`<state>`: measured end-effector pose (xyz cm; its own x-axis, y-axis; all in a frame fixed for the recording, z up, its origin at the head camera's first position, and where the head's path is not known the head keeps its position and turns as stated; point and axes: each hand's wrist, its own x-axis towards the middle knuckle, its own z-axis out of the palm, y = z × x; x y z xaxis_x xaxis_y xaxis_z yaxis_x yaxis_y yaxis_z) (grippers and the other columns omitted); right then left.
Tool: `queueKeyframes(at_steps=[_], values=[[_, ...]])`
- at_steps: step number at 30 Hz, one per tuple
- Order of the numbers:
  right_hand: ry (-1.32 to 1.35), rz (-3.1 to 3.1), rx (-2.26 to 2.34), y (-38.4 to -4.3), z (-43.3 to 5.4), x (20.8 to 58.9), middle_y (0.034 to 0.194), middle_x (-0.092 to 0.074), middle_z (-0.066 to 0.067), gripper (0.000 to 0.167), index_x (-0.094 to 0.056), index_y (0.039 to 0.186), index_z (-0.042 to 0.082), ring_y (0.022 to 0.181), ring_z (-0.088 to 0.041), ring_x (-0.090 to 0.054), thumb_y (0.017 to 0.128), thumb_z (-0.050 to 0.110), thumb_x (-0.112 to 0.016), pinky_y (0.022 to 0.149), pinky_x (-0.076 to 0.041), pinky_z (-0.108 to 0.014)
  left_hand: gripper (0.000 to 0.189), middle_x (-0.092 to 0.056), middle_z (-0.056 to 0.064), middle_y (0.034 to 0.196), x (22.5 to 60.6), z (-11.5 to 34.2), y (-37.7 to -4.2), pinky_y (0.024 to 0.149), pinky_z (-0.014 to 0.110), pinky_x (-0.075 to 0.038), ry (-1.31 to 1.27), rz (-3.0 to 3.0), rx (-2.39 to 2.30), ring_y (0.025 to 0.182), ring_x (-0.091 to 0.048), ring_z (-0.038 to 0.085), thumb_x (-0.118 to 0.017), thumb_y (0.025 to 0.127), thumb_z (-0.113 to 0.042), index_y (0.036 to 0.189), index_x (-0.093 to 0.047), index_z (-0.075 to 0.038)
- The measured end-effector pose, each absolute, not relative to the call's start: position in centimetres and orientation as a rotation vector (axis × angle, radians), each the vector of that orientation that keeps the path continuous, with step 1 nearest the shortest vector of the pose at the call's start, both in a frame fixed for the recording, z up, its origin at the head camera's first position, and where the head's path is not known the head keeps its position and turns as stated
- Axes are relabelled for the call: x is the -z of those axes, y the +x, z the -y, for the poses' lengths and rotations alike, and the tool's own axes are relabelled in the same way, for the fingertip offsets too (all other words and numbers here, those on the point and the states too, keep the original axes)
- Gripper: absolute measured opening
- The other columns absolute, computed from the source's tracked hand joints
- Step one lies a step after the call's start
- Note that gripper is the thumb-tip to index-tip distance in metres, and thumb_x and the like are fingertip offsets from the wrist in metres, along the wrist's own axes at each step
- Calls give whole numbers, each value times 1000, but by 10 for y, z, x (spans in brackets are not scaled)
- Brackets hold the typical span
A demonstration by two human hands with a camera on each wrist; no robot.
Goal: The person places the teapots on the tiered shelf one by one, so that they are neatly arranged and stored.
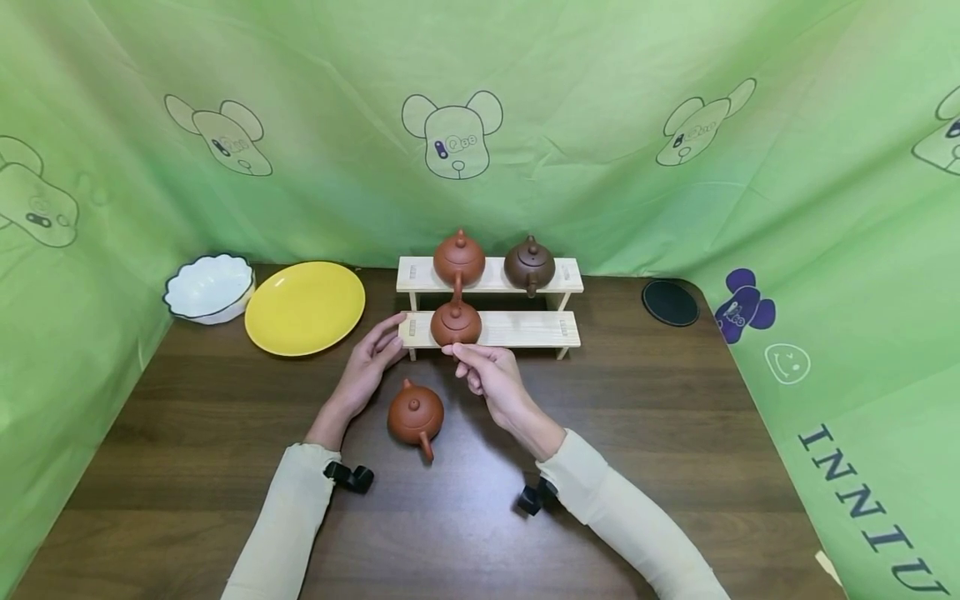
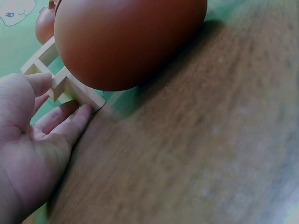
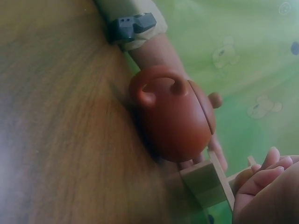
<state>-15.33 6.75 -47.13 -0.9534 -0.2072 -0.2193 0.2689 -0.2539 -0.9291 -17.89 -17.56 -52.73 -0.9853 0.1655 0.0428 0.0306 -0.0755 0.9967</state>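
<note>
Cream sleeves [image 1: 281,517] nearest, brick-red teapot [image 1: 415,416] on table [image 1: 637,467]; right hand [image 1: 497,379] pinches near side of second teapot [image 1: 456,323] on lower wooden stand [image 1: 519,328], while left hand [image 1: 362,368], fingers extended, touches the stand's left end, probably steadying it.

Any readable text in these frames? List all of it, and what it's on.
"INNIU": dark letters on the right side of the green curtain, head view.
Logos on the outlined bear heads: too small to read.
Mark on the purple bear: too small.
End marks on the upper shelf and lower shelf: too small.
Wrist views: nothing legible.
</note>
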Motion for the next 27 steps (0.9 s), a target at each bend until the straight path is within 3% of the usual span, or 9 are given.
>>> queueKeyframes(at_steps=[7,27], values=[[74,-1729,2265,-159,-64,471,67,-64,5,19,-86,112,1,52,-1,-43,107,13,-72,47,-29,-14,52,-38,14,177,527,175,-180,114,22,-55,232,-2075,-2223,158,-42,33,-52,119,-9,169,-43,-3],[66,-1756,2231,-170,-59,469,69,-64,7,25,-81,120,-6,52,-1,-44,109,15,-72,47,-33,-13,52,-39,15,176,525,175,-179,116,24,-54,219,-2066,-2222,153,-48,24,-51,119,-9,170,-43,-3]])
